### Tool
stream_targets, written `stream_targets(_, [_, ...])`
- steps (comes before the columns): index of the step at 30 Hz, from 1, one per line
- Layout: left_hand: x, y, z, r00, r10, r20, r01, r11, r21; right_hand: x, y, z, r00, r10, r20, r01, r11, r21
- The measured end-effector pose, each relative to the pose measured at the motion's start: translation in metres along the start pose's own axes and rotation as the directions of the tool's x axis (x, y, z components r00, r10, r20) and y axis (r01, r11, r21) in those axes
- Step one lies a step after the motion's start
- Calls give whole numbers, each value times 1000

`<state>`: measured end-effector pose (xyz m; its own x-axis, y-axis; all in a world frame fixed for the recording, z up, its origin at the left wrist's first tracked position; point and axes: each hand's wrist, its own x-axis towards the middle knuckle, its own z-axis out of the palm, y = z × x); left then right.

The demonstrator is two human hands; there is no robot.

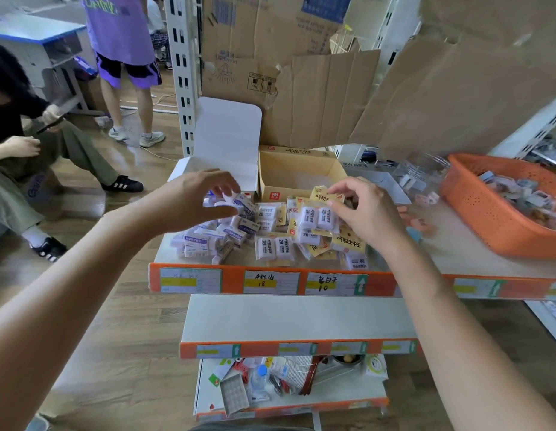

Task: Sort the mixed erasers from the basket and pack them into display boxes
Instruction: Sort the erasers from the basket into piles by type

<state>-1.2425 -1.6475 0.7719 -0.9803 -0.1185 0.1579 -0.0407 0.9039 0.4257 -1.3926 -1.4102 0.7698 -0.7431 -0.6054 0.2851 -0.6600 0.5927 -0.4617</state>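
Shelf [456,253], front edge: left hand [189,197], fingers pinching 1 blue-white eraser [241,201] just before the open white box [227,141]; right hand [363,213], fingers pinching 1 yellow 2-eraser pack [320,213], card end toward the tan box [301,169]; basket [488,219] far right.

Bare arms [84,290], left hand [192,197], right hand [366,213]

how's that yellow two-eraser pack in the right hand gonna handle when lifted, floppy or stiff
Probably a bit floppy: the right hand pinches the yellow twin pack by its thin card edge, and the two erasers weigh the middle. Likely light, since a pinch alone holds it. Its glossy wrap may slide easily over the packs beneath.
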Motion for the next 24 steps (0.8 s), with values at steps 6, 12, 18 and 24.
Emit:
stream_targets(6, [39, 24, 8, 998, 45, 32, -47, 995, 89, 0, 18, -19, 997, 31, 63, -30, 999, -18])
stream_targets(12, [74, 56, 27, 994, 61, 93, -71, 990, 118, -4, 48, -47, 987, 66, 145, -54, 995, -85])
stream_targets(18, [107, 98, 48, 997, 31, 67, -39, 991, 130, -6, 97, -73, 989, 50, 142, -36, 995, -94])
stream_targets(24, [142, 156, 85, 999, -34, 42, 28, 992, 122, -5, 157, -111, 989, -58, 132, 67, 996, -63])
